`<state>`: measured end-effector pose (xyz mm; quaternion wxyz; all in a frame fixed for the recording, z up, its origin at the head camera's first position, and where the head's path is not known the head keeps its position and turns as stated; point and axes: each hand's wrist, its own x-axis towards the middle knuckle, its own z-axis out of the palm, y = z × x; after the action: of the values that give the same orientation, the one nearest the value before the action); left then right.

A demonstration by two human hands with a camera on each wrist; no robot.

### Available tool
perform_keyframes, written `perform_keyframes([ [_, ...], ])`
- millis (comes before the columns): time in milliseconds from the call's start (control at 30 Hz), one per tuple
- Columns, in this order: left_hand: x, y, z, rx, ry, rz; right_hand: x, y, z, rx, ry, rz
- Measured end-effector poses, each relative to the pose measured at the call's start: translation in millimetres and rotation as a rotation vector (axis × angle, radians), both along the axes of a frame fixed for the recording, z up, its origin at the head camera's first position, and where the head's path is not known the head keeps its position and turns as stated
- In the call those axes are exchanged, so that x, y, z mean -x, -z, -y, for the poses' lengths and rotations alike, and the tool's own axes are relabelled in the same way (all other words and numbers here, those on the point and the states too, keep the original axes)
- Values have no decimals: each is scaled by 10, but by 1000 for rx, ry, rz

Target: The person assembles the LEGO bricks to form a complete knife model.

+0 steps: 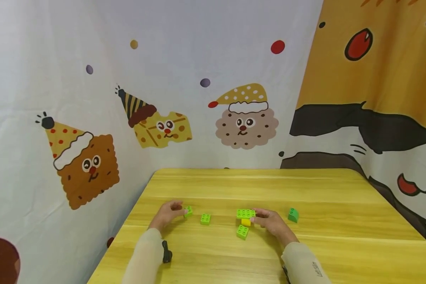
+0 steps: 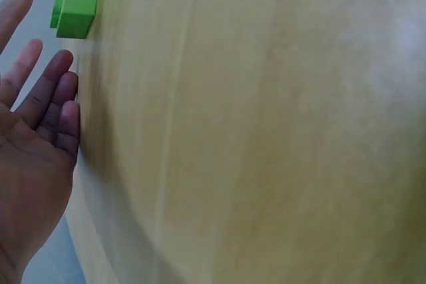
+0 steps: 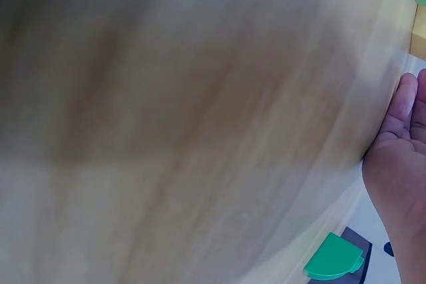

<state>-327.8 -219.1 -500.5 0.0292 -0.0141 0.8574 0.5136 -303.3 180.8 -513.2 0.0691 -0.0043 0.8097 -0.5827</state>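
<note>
Beside a small lime-green toy brick (image 1: 188, 212) is my left hand (image 1: 168, 214), its fingers loosely extended and the thumb tip near the brick. In the left wrist view that brick (image 2: 78, 3) stands on the table just beyond the fingertips. My right hand (image 1: 271, 223) pinches the right end of a longer lime-green brick (image 1: 245, 213) between thumb and fingers. Under this long brick sits a yellow brick (image 1: 246, 222). Only the edge of the right hand (image 3: 403, 144) shows in the right wrist view, so its grip is hidden there.
Between the hands lies another lime-green brick (image 1: 205, 219); one more lime-green brick (image 1: 242, 232) is in front of the yellow one. A darker green rounded brick (image 1: 293, 215) lies right of the right hand. The wooden table (image 1: 213, 260) meets a printed curtain (image 1: 198, 51) behind.
</note>
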Motion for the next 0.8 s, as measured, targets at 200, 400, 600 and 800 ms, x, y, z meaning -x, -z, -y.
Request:
perform_keyframes([
  [200,-14,38,8,7,5,15,5,-6,7,7,-13,1],
  [400,14,86,0,22,0,16,-3,-18,11,6,-14,0],
  [600,29,123,-24,43,-8,2,-10,-18,11,6,-8,0],
  [800,27,136,-33,38,-21,5,-15,-25,17,2,-5,5],
])
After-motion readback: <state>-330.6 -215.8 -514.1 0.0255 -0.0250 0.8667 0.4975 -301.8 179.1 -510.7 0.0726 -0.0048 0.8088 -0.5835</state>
